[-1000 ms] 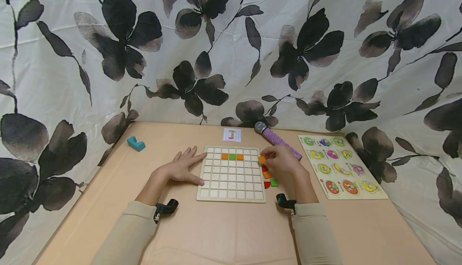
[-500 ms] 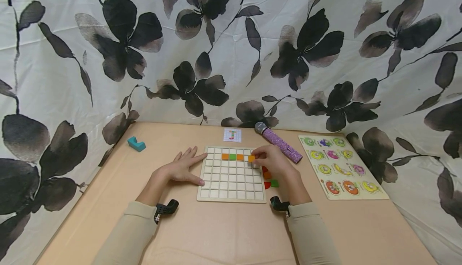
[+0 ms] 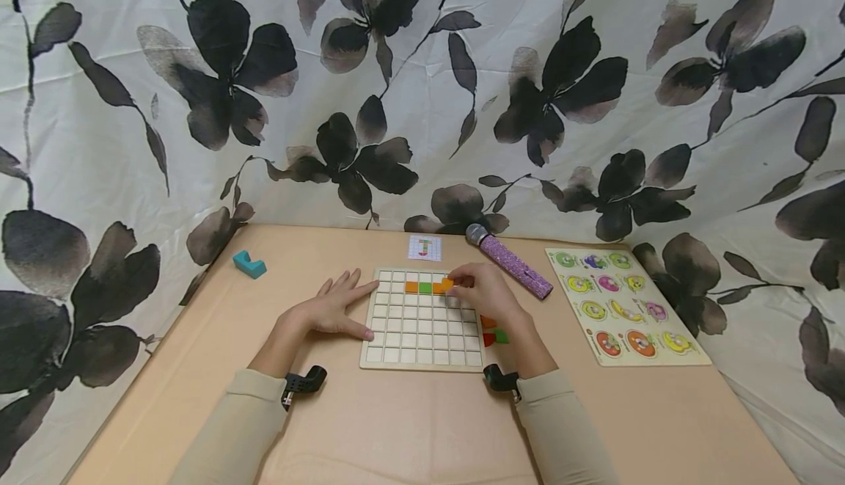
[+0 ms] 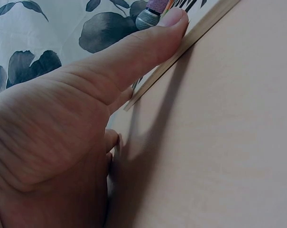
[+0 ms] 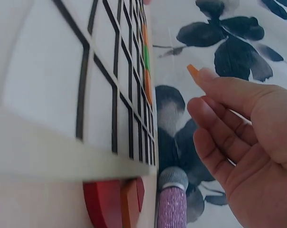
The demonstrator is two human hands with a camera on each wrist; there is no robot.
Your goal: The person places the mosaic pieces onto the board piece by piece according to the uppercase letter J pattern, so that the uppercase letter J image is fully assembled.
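A white gridded board lies mid-table, with an orange, a green and another orange tile in a row near its far edge; the green tile is the middle one. My left hand rests at the board's left side, fingers spread and straight, and its thumb touches the board's edge. Between thumb and fingertips my right hand pinches a small orange tile, raised over the board by the row's right end. Loose red, orange and green pieces lie along the right edge, partly hidden by my right hand.
Behind the board lies a small pattern card. A glittery purple microphone lies at the back right, beside a fruit picture board. A teal block sits at the back left. A floral cloth hangs behind the table.
My right hand has moved left from the board's right edge, carrying the orange tile over the board to the row's right end. The left hand has stayed in place.
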